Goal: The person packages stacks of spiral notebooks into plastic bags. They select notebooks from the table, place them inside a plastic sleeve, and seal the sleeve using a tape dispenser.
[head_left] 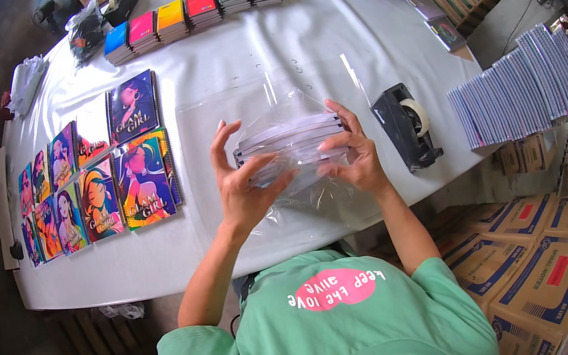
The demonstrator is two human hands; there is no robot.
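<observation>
A stack of thin notebooks [291, 140] sits inside a clear plastic bag [289, 114], held a little above the white table [264, 41]. My left hand [244, 180] grips the stack's left end, fingers spread over the plastic. My right hand [354, 152] holds the right end, thumb underneath and fingers on top. Loose bag film hangs below the stack, between my wrists.
Colourful illustrated notebooks [141, 177] lie in rows at the table's left. Stacks with bright plain covers [189, 11] line the far edge. A black tape dispenser [408, 126] stands to the right, with a fanned row of notebooks [520, 87] beyond it. Cardboard boxes [532, 265] stand below at the right.
</observation>
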